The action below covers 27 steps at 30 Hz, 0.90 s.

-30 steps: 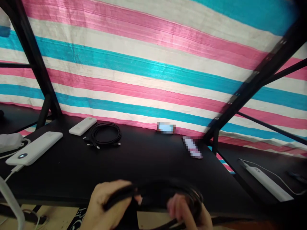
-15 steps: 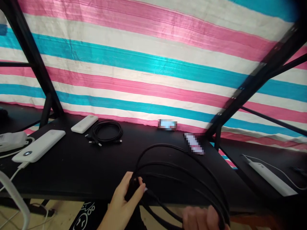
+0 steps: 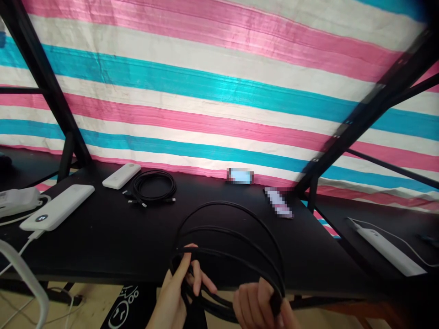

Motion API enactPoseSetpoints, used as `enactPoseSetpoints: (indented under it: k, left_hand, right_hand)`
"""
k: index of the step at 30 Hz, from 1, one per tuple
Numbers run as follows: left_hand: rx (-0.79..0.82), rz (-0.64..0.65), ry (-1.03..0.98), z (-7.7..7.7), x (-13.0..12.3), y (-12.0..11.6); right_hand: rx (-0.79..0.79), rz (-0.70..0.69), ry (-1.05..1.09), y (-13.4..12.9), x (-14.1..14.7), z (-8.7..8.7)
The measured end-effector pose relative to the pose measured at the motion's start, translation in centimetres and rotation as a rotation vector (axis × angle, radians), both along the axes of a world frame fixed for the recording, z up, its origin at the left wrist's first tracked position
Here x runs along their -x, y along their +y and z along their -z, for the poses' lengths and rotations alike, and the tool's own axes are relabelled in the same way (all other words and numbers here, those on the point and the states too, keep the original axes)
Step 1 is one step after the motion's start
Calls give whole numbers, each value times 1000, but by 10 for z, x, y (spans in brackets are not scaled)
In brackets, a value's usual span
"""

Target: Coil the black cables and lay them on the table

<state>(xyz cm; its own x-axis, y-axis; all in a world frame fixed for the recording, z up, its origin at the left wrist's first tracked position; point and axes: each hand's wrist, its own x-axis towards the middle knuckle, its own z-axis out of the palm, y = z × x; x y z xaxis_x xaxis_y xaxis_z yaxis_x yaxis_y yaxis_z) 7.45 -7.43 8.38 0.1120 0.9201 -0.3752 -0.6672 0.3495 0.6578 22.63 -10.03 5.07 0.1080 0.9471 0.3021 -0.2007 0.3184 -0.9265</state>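
Note:
A black cable hangs in several loose loops between my two hands, just over the table's front edge. My left hand is closed around the left side of the loops, its thumb lying across the strands. At the right side of the coil, my right hand grips the strands with curled fingers. A dark end piece shows by the right fingers, but its shape is unclear. On the table behind lies another coiled black cable with light-tipped plugs.
A black table spans the view. At left are a white power bank, a smaller white power bank and a white charger. Blurred-out devices stand at the back. Another white power bank lies right, beyond a black frame post.
My right hand has moved left and slightly up, nearer my left hand, drawing the cable loops closer together. My left fingers have shifted on the strands.

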Motion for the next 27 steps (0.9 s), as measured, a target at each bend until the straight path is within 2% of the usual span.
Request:
enactPoseSetpoints:
  k: [3, 5, 7, 9, 12, 17, 22, 24, 27]
  left_hand:
    - [-19, -66, 101, 0, 10, 2]
    - [-2, -72, 174, 0, 18, 3]
    - [33, -58, 250, -2, 25, 5]
    - [44, -33, 311, -5, 32, 7]
    - [13, 18, 361, -10, 41, 7]
    - [-44, 135, 401, -4, 48, 2]
    - [-57, 266, 423, 1, 48, 0]
    - [-140, 302, 456, -3, 48, 1]
    - [-290, 322, 538, -12, 49, 1]
  right_hand:
    - [6, 19, 219, 3, 6, 1]
    - [116, 84, 277, 3, 11, -7]
    - [264, 176, 166, 1, 15, -19]
    - [333, 256, 5, 0, 18, -30]
    - [299, 315, -173, 1, 16, -31]
    - [207, 271, -422, 5, 7, -20]
    - [180, 356, -481, -1, 19, -38]
    - [175, 362, -530, -4, 23, -44]
    - [111, 379, -642, -4, 20, -44]
